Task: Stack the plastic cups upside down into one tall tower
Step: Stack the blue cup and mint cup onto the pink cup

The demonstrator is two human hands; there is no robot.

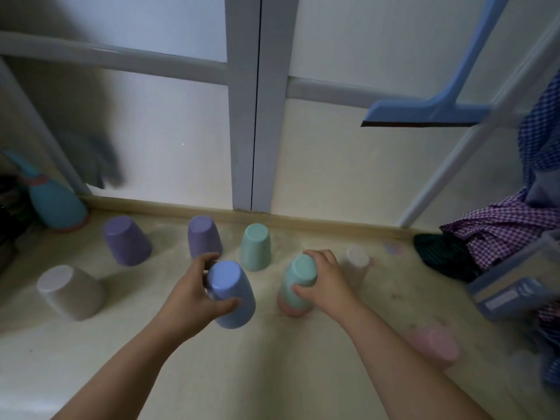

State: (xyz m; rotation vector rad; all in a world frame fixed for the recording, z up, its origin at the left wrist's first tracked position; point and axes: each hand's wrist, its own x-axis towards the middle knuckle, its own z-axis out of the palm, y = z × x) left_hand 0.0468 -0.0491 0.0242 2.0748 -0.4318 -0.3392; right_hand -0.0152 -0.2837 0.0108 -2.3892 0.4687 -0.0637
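Observation:
Several plastic cups stand upside down on a pale floor. My left hand (194,294) grips a blue cup (231,294) at the middle. My right hand (324,278) grips a green cup (298,281) that sits over a pink cup (293,309). Behind them stand two purple cups (126,240) (203,236) and another green cup (255,246). A beige cup (71,292) is at the left. A pale cup (357,263) is right of my right hand, and a blurred pink cup (435,345) lies nearer at the right.
A door frame (256,116) and wooden threshold (212,209) bound the far side. A teal bottle (57,207) stands at far left. Checked cloth (500,231) and a clear plastic box (512,295) crowd the right. A blue squeegee (424,112) hangs above.

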